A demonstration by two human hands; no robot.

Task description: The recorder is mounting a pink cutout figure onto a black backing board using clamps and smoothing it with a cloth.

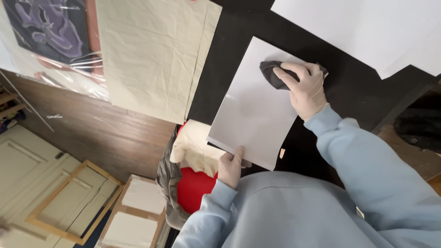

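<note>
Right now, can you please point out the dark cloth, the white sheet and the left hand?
dark cloth point(271, 73), head view, on its bare left end.
white sheet point(252, 110), head view, on its middle.
left hand point(230, 167), head view, on the back of the glove, at the sheet's near edge.

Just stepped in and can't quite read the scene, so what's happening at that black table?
A person in a light blue sweatshirt and thin gloves is working over a white sheet lying on a black table. The right hand presses a dark grey cloth against the sheet's far part. The left hand pins the sheet's near edge. Another white sheet lies further along the table, and a beige cloth lies beside the black surface. Wooden frames sit on the floor below.
</note>
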